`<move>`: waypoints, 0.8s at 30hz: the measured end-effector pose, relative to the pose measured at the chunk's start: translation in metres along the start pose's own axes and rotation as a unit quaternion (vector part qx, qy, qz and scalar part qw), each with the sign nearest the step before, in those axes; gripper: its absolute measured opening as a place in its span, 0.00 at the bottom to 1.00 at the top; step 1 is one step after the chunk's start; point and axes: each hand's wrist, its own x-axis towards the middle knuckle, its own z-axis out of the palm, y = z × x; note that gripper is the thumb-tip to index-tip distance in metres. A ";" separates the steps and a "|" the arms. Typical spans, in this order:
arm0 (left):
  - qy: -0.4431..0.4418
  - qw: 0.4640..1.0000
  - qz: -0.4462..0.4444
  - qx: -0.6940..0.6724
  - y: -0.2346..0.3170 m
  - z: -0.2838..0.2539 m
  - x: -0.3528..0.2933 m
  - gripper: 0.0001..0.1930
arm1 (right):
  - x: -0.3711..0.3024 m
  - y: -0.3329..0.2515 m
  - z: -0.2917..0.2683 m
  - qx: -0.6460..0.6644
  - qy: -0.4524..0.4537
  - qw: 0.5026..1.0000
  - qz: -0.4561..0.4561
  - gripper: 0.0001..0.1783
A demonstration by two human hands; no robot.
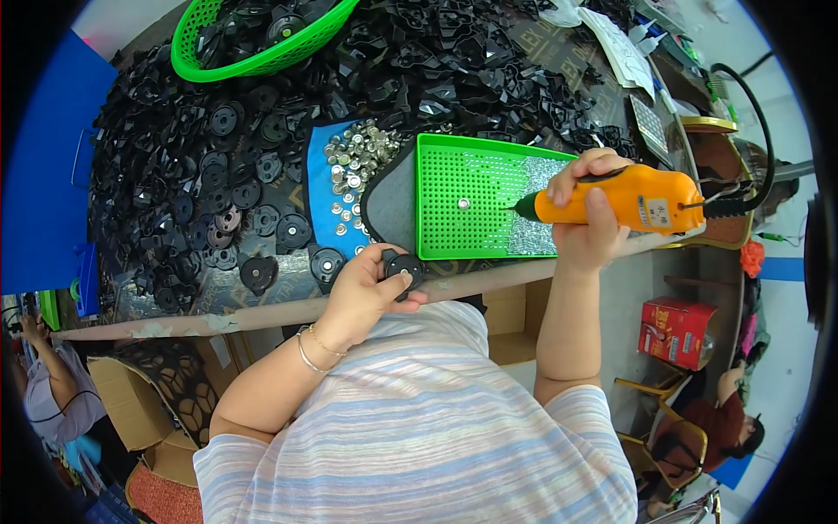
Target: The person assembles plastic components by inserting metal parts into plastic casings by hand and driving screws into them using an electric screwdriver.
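Observation:
My left hand [360,295] grips a round black plastic part [402,272] at the table's front edge, the thumb pressed near a small metal piece at its centre. An orange electric screwdriver [624,199] lies in the closed fingers of my right hand [592,205], its bit pointing left over a green perforated tray [441,229]. Many small silver screws fill the right part of that tray, and one round metal piece [463,203] sits alone in its left part. Left of the tray, silver metal caps [362,150] are heaped on a blue cloth [321,196].
Black plastic parts [419,65] cover much of the table, some in a green basket [188,52] at the far left. A black cable [766,131] runs from the screwdriver. Cardboard boxes [131,393] stand below the table. Other people sit at far left [61,384] and right [720,428].

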 end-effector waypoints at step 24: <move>-0.006 1.000 -0.007 0.006 -0.001 -0.002 0.001 0.13 | 0.009 0.009 0.004 -0.013 0.020 1.000 -0.012 0.13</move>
